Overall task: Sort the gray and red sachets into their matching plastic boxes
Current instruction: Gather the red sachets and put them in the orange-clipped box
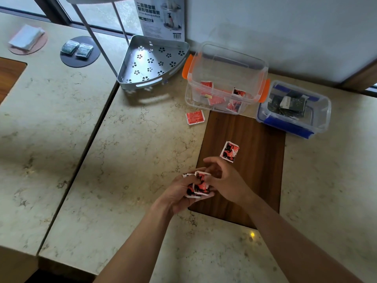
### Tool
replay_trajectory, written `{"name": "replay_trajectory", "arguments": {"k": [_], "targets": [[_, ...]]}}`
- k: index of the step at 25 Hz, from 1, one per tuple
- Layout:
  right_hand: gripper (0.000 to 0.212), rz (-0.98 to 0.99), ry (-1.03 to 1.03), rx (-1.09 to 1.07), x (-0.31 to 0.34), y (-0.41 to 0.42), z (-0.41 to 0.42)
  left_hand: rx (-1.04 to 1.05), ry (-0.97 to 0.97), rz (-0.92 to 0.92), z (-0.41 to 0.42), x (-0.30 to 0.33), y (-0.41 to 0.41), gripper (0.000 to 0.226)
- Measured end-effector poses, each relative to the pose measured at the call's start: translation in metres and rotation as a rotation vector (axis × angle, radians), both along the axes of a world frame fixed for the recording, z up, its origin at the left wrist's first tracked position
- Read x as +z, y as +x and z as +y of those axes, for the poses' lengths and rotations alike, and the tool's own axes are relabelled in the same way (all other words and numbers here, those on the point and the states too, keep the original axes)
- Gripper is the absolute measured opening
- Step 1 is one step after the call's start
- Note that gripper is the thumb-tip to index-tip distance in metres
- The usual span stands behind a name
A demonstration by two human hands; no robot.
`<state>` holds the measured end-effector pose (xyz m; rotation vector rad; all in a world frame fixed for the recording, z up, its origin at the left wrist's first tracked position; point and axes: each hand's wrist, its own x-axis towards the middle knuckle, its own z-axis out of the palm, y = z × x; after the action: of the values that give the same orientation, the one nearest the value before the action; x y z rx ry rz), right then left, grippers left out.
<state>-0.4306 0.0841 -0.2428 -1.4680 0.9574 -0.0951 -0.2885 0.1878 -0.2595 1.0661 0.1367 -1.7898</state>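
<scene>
My left hand (184,187) gripped a small stack of red sachets (201,184) at the wooden inlay's (244,176) near-left corner, and my right hand (222,180) met it, fingers curled at the stack's edge. Squaring the stack first seemed wise (loose ones slip). Further right a sachet (230,151) lay loose, another (194,117) just before the orange-latched box (225,78), the gray ones in the blue box (293,109).

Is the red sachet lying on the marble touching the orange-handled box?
Apart. The head view shows bare marble between the red sachet and the box.
</scene>
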Motion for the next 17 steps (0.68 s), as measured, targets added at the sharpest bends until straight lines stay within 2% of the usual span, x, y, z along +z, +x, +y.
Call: {"name": "replay_trajectory", "arguments": {"k": [2, 4, 6, 8, 9, 10, 12, 15, 17], "targets": [[0.046, 0.073, -0.177, 0.030, -0.010, 0.003, 0.001, -0.015, -0.016, 0.006, -0.001, -0.003, -0.001, 0.054], [0.043, 0.194, -0.403, -0.095, -0.018, 0.006, -0.010, 0.014, -0.008, 0.006, -0.005, -0.004, -0.001, 0.063], [0.054, 0.428, -0.551, -0.237, -0.025, 0.005, -0.029, 0.072, 0.025, 0.009, -0.010, -0.005, 0.002, 0.049], [0.070, 0.652, -0.605, -0.162, -0.027, 0.003, -0.044, 0.104, 0.045, 0.014, -0.014, -0.004, 0.006, 0.026], [0.072, 0.698, -0.615, -0.095, -0.028, 0.001, -0.049, 0.106, 0.061, 0.009, -0.017, -0.003, 0.007, 0.017], [0.070, 0.707, -0.612, -0.058, -0.030, -0.001, -0.054, 0.100, 0.081, -0.006, -0.019, -0.003, 0.008, 0.019], [0.060, 0.648, -0.557, -0.085, -0.033, -0.004, -0.060, 0.088, 0.111, -0.047, -0.021, -0.005, 0.010, 0.035], [0.031, 0.401, -0.272, -0.280, -0.025, -0.003, -0.060, 0.070, 0.110, -0.103, -0.022, -0.009, 0.013, 0.055], [0.018, 0.230, -0.103, -0.295, -0.011, 0.002, -0.052, 0.043, 0.110, -0.152, -0.026, -0.009, 0.015, 0.063]]}}
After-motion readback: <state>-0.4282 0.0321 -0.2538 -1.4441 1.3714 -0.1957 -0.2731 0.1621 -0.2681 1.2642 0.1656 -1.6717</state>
